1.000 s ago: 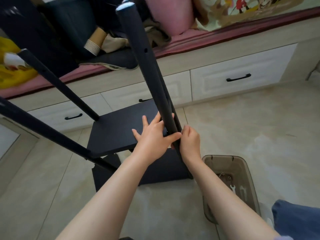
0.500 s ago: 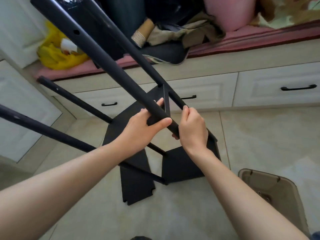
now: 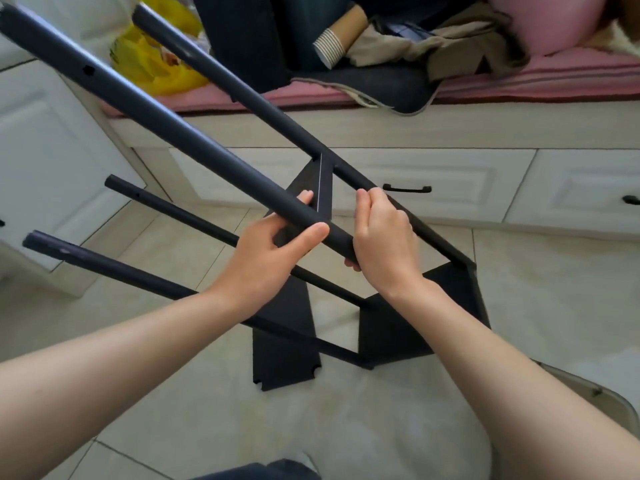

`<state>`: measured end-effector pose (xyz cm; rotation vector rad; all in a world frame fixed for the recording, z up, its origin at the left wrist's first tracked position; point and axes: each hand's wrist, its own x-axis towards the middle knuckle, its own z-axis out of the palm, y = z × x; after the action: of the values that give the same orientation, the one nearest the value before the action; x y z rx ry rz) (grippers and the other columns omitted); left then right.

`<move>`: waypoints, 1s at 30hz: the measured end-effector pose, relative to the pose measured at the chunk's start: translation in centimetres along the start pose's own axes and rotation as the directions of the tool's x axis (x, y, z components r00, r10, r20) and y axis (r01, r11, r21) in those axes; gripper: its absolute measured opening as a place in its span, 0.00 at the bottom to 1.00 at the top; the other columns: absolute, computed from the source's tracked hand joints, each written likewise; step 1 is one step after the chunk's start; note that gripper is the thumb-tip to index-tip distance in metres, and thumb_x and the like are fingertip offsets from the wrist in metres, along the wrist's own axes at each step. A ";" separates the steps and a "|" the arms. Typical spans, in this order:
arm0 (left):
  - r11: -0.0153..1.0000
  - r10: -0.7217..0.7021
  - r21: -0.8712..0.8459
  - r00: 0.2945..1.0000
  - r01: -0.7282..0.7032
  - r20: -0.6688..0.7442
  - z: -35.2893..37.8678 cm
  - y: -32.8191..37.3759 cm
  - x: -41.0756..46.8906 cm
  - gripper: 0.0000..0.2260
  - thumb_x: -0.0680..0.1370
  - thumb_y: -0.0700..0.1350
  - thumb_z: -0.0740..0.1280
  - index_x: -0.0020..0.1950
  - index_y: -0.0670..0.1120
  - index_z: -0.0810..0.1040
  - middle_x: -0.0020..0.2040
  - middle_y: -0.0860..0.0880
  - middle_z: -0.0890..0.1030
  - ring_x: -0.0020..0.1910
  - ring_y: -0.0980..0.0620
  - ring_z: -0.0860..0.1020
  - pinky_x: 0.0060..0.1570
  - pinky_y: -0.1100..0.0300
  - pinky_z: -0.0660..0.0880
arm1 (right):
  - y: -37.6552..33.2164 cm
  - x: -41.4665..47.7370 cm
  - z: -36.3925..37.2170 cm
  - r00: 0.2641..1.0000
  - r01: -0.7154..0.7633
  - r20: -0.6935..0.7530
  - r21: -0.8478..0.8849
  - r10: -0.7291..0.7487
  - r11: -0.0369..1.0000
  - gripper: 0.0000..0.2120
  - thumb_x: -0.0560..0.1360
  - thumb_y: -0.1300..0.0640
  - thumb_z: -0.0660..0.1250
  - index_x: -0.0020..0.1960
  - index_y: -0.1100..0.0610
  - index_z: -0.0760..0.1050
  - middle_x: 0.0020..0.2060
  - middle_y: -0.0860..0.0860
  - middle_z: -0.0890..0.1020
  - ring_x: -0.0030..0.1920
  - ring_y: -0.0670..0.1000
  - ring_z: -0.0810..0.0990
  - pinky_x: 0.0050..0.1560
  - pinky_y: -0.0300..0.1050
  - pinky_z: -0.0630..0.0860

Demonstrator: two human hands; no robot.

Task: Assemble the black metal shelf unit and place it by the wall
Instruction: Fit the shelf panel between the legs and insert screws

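Blue fabric (image 3: pixel 263 471): bottom edge, nearest of all, nearer than both forearms.
Left hand (image 3: pixel 277 251): clamped on near pole, thumb over the top, fingers curled under.
Right hand (image 3: pixel 384 244): just right of left hand, not touching it; fingers curled, clamped on the shelf unit's frame. Near pole's lower end runs in under the palm and fingertips sit against far pole; cannot tell which pole it wraps.
Near pole (image 3: pixel 173 128): black tube, runs from the hands up and left to the frame's corner, small hole on its side.
Far pole (image 3: pixel 242 95): black, parallel, beyond near pole, passes the right hand's fingertips.
Lower poles (image 3: pixel 121 271): two, below and left of left hand, same slant.
Shelf unit (image 3: pixel 398 334): black, tipped over, base panels under and beyond the hands, down at the floor (image 3: pixel 519 271).
Notched panel (image 3: pixel 284 355): black, below left hand; cannot tell if attached.
Bin (image 3: pixel 609 400): brownish plastic, right of right forearm, mostly hidden.
Drawers (image 3: pixel 450 174): white, beyond the hands, black handle (image 3: pixel 407 188) just past right hand.
Bench (image 3: pixel 519 81): pink cushion above the drawers; clothes pile (image 3: pixel 415 46) and pink pillow (image 3: pixel 540 22) far right, yellow bag (image 3: pixel 156 64) far left.
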<state>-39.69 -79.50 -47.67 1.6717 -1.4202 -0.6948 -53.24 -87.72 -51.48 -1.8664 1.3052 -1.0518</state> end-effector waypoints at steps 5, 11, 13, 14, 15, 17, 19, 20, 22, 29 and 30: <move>0.982 -0.133 -0.143 0.990 0.125 -0.048 0.0 -2.8 -2.1 0.28 0.70 0.61 0.67 0.71 0.61 0.71 0.67 0.62 0.77 0.66 0.64 0.75 0.64 0.67 0.72 | 0.5 -0.8 1.6 1.000 -0.018 0.011 0.008 0.018 1.000 0.15 0.85 0.45 0.48 0.48 0.50 0.68 0.33 0.49 0.76 0.32 0.53 0.80 0.35 0.60 0.80; 0.901 -0.357 -0.275 0.933 0.334 -0.037 2.3 -6.9 -4.5 0.18 0.78 0.50 0.70 0.67 0.56 0.75 0.52 0.63 0.82 0.48 0.73 0.79 0.43 0.81 0.71 | 2.2 -2.3 3.1 0.991 0.100 0.114 -0.218 -0.077 0.971 0.16 0.85 0.47 0.47 0.48 0.53 0.68 0.30 0.48 0.74 0.30 0.51 0.75 0.32 0.52 0.72; 0.865 -0.425 -0.302 0.905 0.401 -0.014 2.7 -8.1 -4.9 0.07 0.78 0.51 0.70 0.56 0.57 0.79 0.48 0.63 0.84 0.52 0.68 0.80 0.44 0.79 0.73 | 2.9 -2.5 3.6 0.989 0.110 0.125 -0.246 -0.082 0.963 0.16 0.84 0.47 0.46 0.48 0.54 0.68 0.29 0.49 0.73 0.30 0.52 0.74 0.33 0.53 0.72; 0.854 -0.445 -0.304 0.896 0.423 -0.004 2.8 -8.6 -5.0 0.04 0.78 0.52 0.70 0.52 0.58 0.80 0.46 0.64 0.84 0.53 0.67 0.80 0.45 0.78 0.73 | 3.1 -2.7 3.9 0.989 0.113 0.124 -0.255 -0.083 0.960 0.17 0.84 0.47 0.46 0.48 0.55 0.68 0.29 0.50 0.74 0.30 0.54 0.75 0.33 0.54 0.73; 0.846 -0.456 -0.306 0.890 0.437 0.010 2.8 -9.0 -5.1 0.03 0.78 0.52 0.69 0.51 0.58 0.80 0.44 0.65 0.84 0.53 0.68 0.80 0.46 0.77 0.73 | 3.3 -2.8 4.2 0.989 0.116 0.123 -0.265 -0.085 0.957 0.17 0.84 0.47 0.47 0.48 0.55 0.68 0.29 0.50 0.75 0.30 0.55 0.75 0.34 0.56 0.74; 0.828 -0.478 -0.313 0.878 0.464 0.038 2.8 -9.7 -5.4 0.03 0.78 0.54 0.68 0.51 0.59 0.79 0.43 0.69 0.83 0.53 0.68 0.80 0.49 0.75 0.72 | 3.6 -3.2 4.9 0.986 0.137 0.130 -0.286 -0.103 0.948 0.18 0.84 0.47 0.45 0.49 0.56 0.68 0.30 0.52 0.75 0.30 0.57 0.76 0.35 0.59 0.75; 0.807 -0.500 -0.329 0.864 0.490 0.059 2.8 -10.3 -5.8 0.02 0.79 0.54 0.68 0.50 0.59 0.80 0.43 0.71 0.83 0.53 0.66 0.79 0.52 0.72 0.71 | 3.7 -3.6 5.4 0.982 0.163 0.144 -0.303 -0.124 0.939 0.21 0.82 0.44 0.42 0.48 0.55 0.68 0.29 0.52 0.76 0.29 0.58 0.75 0.34 0.60 0.74; 0.793 -0.514 -0.342 0.855 0.504 0.070 2.8 -10.6 -6.0 0.03 0.79 0.54 0.68 0.49 0.58 0.80 0.43 0.69 0.83 0.53 0.65 0.80 0.53 0.70 0.72 | 3.9 -3.7 5.5 0.979 0.177 0.151 -0.303 -0.136 0.936 0.23 0.81 0.42 0.40 0.48 0.55 0.67 0.28 0.52 0.75 0.28 0.58 0.75 0.33 0.59 0.74; 0.771 -0.532 -0.361 0.842 0.524 0.086 2.8 -11.0 -6.3 0.05 0.80 0.54 0.68 0.48 0.56 0.82 0.46 0.64 0.85 0.54 0.62 0.81 0.58 0.65 0.75 | 4.1 -4.0 5.7 0.975 0.199 0.153 -0.298 -0.159 0.934 0.25 0.79 0.40 0.38 0.47 0.55 0.67 0.28 0.52 0.75 0.27 0.57 0.74 0.32 0.58 0.73; 0.710 -0.565 -0.402 0.809 0.578 0.166 2.2 -10.8 -6.9 0.04 0.81 0.52 0.67 0.50 0.55 0.81 0.45 0.66 0.85 0.49 0.70 0.80 0.60 0.60 0.78 | 4.4 -4.8 6.0 0.972 0.206 0.168 -0.299 -0.162 0.932 0.23 0.79 0.40 0.39 0.48 0.54 0.66 0.27 0.51 0.74 0.27 0.57 0.74 0.33 0.60 0.74; 0.710 -0.568 -0.394 0.805 0.584 0.168 2.1 -10.8 -7.0 0.04 0.81 0.52 0.67 0.49 0.55 0.81 0.45 0.65 0.85 0.50 0.69 0.80 0.60 0.59 0.78 | 4.4 -5.0 5.9 0.972 0.208 0.171 -0.298 -0.162 0.932 0.23 0.80 0.40 0.39 0.48 0.54 0.66 0.27 0.51 0.74 0.27 0.57 0.74 0.33 0.60 0.74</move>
<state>-37.32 -72.79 -58.60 1.7356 -0.6523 -1.2914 -50.99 -84.14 -59.30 -2.2970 1.2891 -0.8167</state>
